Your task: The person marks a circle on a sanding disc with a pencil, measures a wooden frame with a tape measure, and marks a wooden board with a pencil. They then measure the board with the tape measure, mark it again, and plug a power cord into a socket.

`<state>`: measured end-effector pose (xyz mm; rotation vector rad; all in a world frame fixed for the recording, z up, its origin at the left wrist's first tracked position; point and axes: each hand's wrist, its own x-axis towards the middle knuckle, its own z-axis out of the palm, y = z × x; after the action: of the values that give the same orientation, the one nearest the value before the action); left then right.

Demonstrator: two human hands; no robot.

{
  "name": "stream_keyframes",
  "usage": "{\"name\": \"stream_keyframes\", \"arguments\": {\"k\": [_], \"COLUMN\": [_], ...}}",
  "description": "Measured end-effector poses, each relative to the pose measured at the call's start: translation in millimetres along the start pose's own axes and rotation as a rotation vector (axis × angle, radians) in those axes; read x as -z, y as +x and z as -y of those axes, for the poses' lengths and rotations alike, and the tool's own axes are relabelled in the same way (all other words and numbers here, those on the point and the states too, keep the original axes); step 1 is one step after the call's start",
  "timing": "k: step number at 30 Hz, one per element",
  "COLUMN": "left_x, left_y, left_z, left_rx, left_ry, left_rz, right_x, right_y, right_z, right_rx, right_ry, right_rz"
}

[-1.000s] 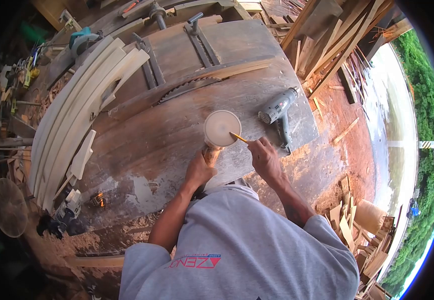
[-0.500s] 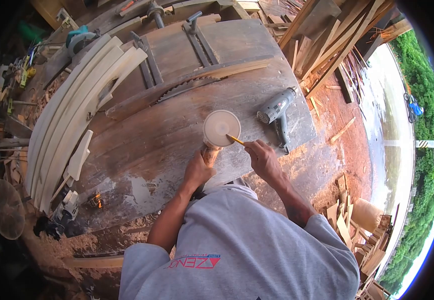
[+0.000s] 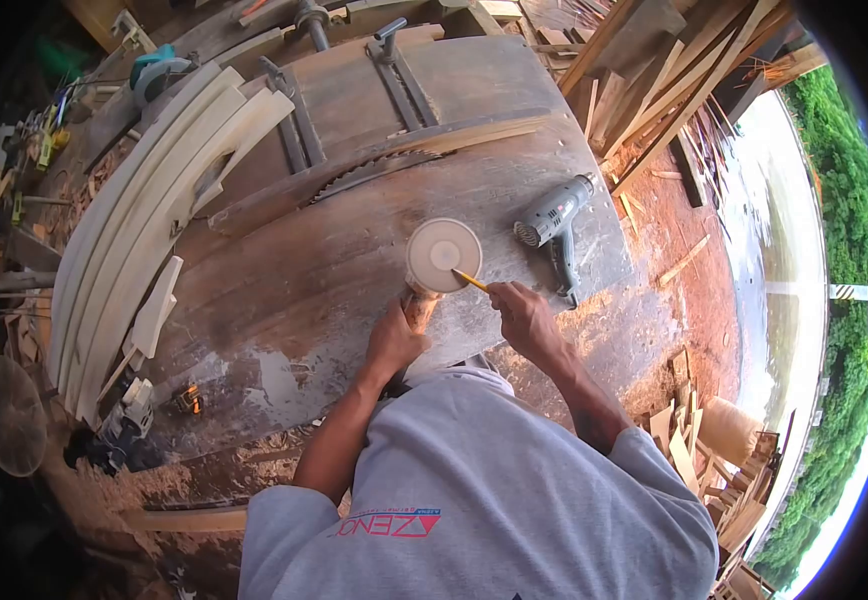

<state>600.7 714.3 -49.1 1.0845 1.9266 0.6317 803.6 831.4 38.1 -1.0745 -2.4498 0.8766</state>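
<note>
Saw table (image 3: 354, 260) fills centre. Curved boards (image 3: 144, 200) stacked at 9, clear of the work. Heat gun (image 3: 554, 225) parked at 2, within reach. Round-topped wooden piece (image 3: 443, 254) centre, upright. Left hand (image 3: 397, 335) wrapped tight round its stem, likely steadying it. Right hand (image 3: 524, 315) pinches pencil (image 3: 471, 281), tip on the top's 5 o'clock edge.

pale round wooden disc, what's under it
Under the pale round wooden disc, a brown wooden stem shows at its near edge, gripped by the left hand. The disc hides the rest of the stem and the dusty wooden bench beneath, so contact there is unseen.
</note>
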Motion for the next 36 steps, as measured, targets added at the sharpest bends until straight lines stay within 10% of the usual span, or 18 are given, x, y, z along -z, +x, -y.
{"name": "stream_keyframes", "arguments": {"k": [36], "left_x": [1.7], "left_y": [-2.1], "left_z": [-4.9], "left_rx": [0.024], "left_ry": [0.005], "left_rz": [-0.011], "right_x": [6.1], "right_y": [3.4], "right_z": [-2.2], "right_rx": [-0.041], "right_ry": [0.135], "right_rz": [0.028]}}
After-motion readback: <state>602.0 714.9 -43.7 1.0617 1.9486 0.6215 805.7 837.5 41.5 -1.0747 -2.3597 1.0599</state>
